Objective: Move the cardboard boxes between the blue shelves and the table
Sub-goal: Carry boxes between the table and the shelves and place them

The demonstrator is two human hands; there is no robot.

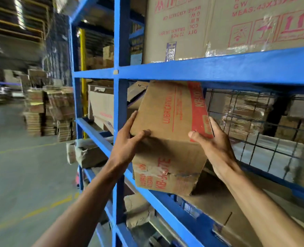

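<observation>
As we face the blue shelves (201, 68) in a warehouse aisle, both of our bare hands are clamped on one worn cardboard box (169, 118). It sits tilted in the middle bay, its upper end tucked under the shelf beam and its taped, torn lower end jutting out over the front rail. Well out to the left of the grip, stacks of flattened cardboard (46, 111) stand on the concrete floor (13, 175), which carries a yellow painted line (40, 210). Nearer, just below and left of our left wrist, a crumpled carton (88, 155) lies on a lower level. An open-topped carton (101, 104) stands behind the blue upright post (119, 104) just left of the grip. Our left hand (129, 139) holds the box's left side, fingers laid up along that side and the thumb hooked over the near edge of its printed face. Between our hands the face reads "LUBRICATION" in red. Our right hand (217, 147) grips the right side, thumb pressed on the red band and fingers reaching up the right edge. Directly above the grip, a large carton (179, 32) with red shipping marks fills the upper shelf. To the right of our right hand, a wire mesh panel (254, 132) backs the bay, with more stacked cardboard blurred beyond it.
</observation>
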